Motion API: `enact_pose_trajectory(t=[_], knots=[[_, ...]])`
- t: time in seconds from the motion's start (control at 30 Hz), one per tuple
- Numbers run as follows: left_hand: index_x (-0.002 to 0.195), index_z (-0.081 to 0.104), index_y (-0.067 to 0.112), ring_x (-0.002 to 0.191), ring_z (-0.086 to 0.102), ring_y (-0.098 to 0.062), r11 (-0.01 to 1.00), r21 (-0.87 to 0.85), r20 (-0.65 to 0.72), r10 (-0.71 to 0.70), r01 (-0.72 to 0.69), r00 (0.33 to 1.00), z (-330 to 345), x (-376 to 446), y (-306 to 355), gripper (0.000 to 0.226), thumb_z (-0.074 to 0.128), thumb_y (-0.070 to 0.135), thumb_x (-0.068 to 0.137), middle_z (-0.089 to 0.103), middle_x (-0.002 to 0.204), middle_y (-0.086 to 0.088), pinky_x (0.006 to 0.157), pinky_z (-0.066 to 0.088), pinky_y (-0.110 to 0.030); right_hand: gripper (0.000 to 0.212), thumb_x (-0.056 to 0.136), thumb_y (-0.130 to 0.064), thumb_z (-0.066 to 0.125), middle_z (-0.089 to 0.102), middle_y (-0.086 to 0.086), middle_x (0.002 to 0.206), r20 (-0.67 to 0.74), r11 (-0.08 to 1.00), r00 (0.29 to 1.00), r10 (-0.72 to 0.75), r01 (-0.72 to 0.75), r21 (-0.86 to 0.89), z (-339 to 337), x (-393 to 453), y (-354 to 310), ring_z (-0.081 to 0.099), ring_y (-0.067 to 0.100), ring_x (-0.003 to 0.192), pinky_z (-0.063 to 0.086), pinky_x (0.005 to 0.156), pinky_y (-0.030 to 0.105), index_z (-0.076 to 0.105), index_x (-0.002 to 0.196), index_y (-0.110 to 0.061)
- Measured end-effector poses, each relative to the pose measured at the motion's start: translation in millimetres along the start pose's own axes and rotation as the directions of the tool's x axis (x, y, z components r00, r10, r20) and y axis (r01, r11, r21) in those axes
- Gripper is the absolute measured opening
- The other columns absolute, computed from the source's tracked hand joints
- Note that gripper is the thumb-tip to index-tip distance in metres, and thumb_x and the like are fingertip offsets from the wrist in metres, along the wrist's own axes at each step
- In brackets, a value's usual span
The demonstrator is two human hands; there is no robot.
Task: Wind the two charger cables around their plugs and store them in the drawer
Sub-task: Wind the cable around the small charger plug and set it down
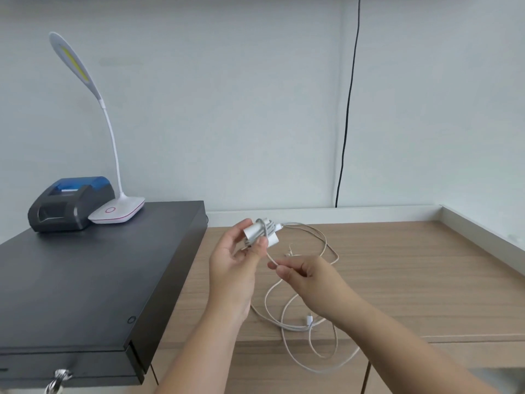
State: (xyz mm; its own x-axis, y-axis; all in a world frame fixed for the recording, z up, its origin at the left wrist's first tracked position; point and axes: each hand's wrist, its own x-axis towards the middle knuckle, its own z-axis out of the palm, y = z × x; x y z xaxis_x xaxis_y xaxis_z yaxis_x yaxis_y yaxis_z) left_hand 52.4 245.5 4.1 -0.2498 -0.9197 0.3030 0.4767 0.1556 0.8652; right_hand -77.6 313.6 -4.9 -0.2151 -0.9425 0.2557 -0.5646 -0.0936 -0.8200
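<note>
My left hand (235, 260) holds a white charger plug (262, 234) above the wooden counter, with a few turns of cable wrapped around it. My right hand (305, 275) pinches the white cable (271, 258) just below the plug. The rest of the cable (295, 325) lies in loose loops on the counter and hangs over its front edge, its small connector (309, 319) lying among the loops. A second cable (326, 243) trails behind the plug. The black cash drawer (85, 280) stands at the left, shut, with a key (58, 379) in its front lock.
On the black drawer box sit a small receipt printer (69, 204) and a white gooseneck desk lamp (119, 210). A black cord (348, 109) hangs down the wall behind. The wooden counter (412, 280) has a raised white rim at the back and right.
</note>
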Motion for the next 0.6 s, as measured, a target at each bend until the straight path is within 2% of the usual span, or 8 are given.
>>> enact_pose_trajectory(t=[0.1, 0.17, 0.27, 0.37, 0.5, 0.6], knots=[[0.113, 0.063, 0.031, 0.092, 0.068, -0.014, 0.958, 0.275, -0.056, 0.106, -0.086, 0.993, -9.1, 12.2, -10.6, 0.038, 0.074, 0.010, 0.082, 0.072, 0.106, 0.002, 0.079, 0.051, -0.027, 0.016, 0.092, -0.032, 0.059, 0.042, -0.008, 0.049, -0.021, 0.990, 1.000, 0.000, -0.003, -0.140, -5.4, -3.9, -2.4, 0.036, 0.005, 0.043, 0.030, 0.047, 0.016, 0.072, 0.085, -0.025], [0.113, 0.062, 0.036, 0.094, 0.067, -0.012, 0.903, 0.413, -0.029, 0.145, -0.121, 0.989, -17.0, 18.9, -16.2, 0.041, 0.075, 0.014, 0.082, 0.069, 0.111, 0.003, 0.079, 0.050, -0.024, 0.018, 0.091, -0.032, 0.062, 0.039, -0.009, 0.041, -0.055, 0.985, 0.998, 0.000, -0.010, -0.174, -16.1, -2.0, -5.9, 0.036, 0.005, 0.041, 0.028, 0.045, 0.016, 0.070, 0.080, -0.020], [0.117, 0.060, 0.037, 0.094, 0.065, -0.011, 0.822, 0.546, 0.040, 0.171, -0.165, 0.985, -26.6, 23.8, -22.5, 0.047, 0.077, 0.013, 0.080, 0.066, 0.111, 0.006, 0.082, 0.051, -0.024, 0.019, 0.089, -0.031, 0.064, 0.038, -0.010, 0.042, -0.086, 0.988, 0.996, -0.023, 0.010, -0.154, -32.9, 4.0, -10.9, 0.033, 0.005, 0.040, 0.030, 0.045, 0.017, 0.070, 0.076, -0.018], [0.119, 0.060, 0.040, 0.098, 0.066, -0.013, 0.806, 0.560, 0.149, 0.127, -0.190, 0.981, -31.3, 22.7, -26.2, 0.052, 0.076, 0.011, 0.079, 0.067, 0.111, 0.008, 0.086, 0.053, -0.031, 0.016, 0.086, -0.032, 0.068, 0.038, -0.010, 0.042, -0.091, 0.975, 0.992, -0.086, 0.065, -0.214, -47.6, 10.0, -18.7, 0.033, 0.006, 0.042, 0.031, 0.045, 0.017, 0.071, 0.073, -0.023], [0.112, 0.063, 0.049, 0.096, 0.067, -0.018, 0.852, 0.503, 0.281, 0.002, -0.150, 0.960, -28.9, 14.9, -16.8, 0.050, 0.077, 0.018, 0.075, 0.070, 0.110, 0.002, 0.085, 0.053, -0.029, 0.008, 0.082, -0.035, 0.072, 0.038, -0.007, 0.043, -0.064, 0.910, 0.956, -0.287, 0.251, -0.328, -65.9, 19.6, -31.0, 0.032, 0.009, 0.044, 0.030, 0.049, 0.024, 0.073, 0.077, -0.029], [0.113, 0.068, 0.037, 0.099, 0.065, -0.023, 0.925, 0.372, 0.400, -0.080, -0.082, 0.913, -26.4, 7.8, 0.3, 0.047, 0.076, 0.015, 0.072, 0.070, 0.113, -0.008, 0.088, 0.053, -0.029, 0.013, 0.077, -0.043, 0.074, 0.033, -0.007, 0.044, -0.031, 0.827, 0.883, -0.468, 0.425, -0.367, -77.9, 29.2, -35.5, 0.030, 0.011, 0.045, 0.025, 0.047, 0.021, 0.074, 0.079, -0.030]])
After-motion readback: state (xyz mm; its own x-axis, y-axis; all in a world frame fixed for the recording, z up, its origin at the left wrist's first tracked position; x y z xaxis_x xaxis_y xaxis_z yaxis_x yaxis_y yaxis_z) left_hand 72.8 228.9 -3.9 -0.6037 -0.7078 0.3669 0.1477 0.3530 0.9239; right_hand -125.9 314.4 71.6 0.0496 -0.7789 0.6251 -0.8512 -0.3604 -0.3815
